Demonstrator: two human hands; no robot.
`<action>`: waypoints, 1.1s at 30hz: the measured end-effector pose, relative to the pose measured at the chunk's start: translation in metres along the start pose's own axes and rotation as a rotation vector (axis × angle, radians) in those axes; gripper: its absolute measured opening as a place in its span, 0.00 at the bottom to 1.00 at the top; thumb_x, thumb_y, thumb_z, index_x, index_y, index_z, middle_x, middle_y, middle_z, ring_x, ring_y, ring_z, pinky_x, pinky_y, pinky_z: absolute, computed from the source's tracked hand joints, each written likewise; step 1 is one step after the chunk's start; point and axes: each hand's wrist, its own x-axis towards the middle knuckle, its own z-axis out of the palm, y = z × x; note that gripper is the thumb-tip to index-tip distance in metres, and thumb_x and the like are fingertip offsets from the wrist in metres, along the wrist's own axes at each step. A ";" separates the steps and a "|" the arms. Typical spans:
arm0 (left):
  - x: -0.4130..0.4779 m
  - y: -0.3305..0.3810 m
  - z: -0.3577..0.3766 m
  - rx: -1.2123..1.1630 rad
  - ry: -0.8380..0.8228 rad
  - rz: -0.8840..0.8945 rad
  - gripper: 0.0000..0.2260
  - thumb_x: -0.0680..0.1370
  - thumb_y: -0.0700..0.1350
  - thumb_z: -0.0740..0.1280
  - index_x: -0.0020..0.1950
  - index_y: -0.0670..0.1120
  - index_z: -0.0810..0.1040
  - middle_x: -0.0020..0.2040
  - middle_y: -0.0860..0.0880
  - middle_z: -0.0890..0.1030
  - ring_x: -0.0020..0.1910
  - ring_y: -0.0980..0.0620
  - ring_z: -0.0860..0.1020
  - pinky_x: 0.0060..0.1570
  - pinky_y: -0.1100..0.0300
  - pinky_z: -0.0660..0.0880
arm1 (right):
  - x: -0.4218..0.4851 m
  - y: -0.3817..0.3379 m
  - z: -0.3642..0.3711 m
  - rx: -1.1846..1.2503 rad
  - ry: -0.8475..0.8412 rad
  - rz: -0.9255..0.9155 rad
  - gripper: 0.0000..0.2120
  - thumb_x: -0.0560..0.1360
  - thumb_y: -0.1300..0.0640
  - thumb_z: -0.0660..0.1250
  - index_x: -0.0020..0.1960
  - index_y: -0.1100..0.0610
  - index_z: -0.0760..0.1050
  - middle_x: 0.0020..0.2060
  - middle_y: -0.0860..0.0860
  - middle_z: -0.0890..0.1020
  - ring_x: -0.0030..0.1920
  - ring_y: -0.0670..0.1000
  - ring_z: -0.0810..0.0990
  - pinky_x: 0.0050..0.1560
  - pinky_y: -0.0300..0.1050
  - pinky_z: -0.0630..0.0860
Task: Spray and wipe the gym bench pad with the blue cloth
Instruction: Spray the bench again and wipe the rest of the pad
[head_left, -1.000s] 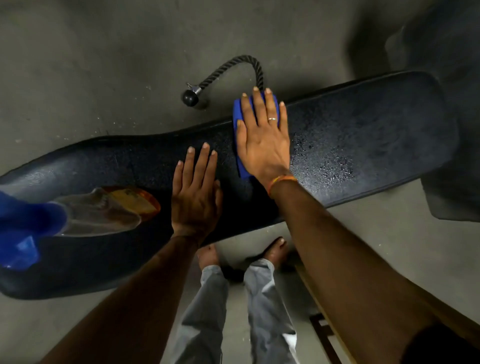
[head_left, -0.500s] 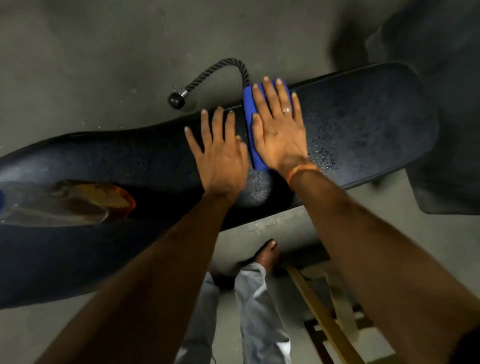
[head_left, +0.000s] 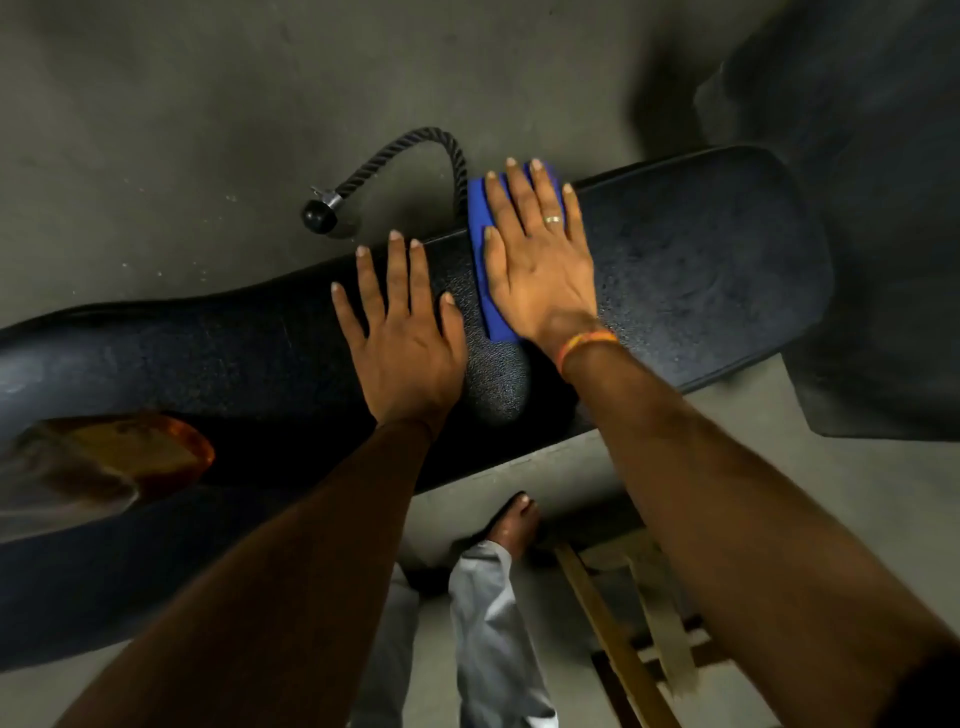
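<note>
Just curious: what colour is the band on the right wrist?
Orange band, seen best in the head view.

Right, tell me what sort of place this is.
Most likely a gym or workout room: a long black padded bench and a braided pull rope with a ball end, lying on the bare concrete floor.

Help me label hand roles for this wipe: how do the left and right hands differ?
The right hand presses flat on the blue cloth; the left hand rests on the bare bench pad. The right hand wears a ring and an orange wristband; the left hand shows neither. The left hand's fingers fan wider than the right hand's. Both lie palm-down with straight fingers.
</note>
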 end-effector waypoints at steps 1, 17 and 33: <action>0.000 0.000 -0.001 -0.002 -0.007 0.000 0.28 0.84 0.56 0.48 0.83 0.49 0.53 0.84 0.50 0.52 0.83 0.44 0.49 0.79 0.37 0.48 | -0.020 0.003 0.000 -0.006 0.008 -0.002 0.28 0.86 0.49 0.48 0.85 0.54 0.54 0.85 0.54 0.56 0.85 0.56 0.50 0.84 0.59 0.49; -0.001 0.003 -0.002 -0.005 -0.001 -0.001 0.28 0.84 0.55 0.49 0.83 0.48 0.55 0.84 0.50 0.54 0.83 0.44 0.50 0.80 0.37 0.48 | -0.035 0.043 -0.004 -0.011 0.031 0.080 0.30 0.85 0.51 0.51 0.85 0.54 0.53 0.85 0.53 0.55 0.85 0.56 0.50 0.84 0.59 0.50; -0.001 0.005 -0.001 0.000 0.017 -0.009 0.27 0.84 0.55 0.49 0.83 0.48 0.56 0.84 0.49 0.56 0.83 0.43 0.51 0.80 0.37 0.48 | -0.023 0.067 -0.007 -0.011 0.038 0.124 0.28 0.87 0.45 0.49 0.85 0.50 0.54 0.85 0.52 0.54 0.86 0.56 0.48 0.84 0.60 0.48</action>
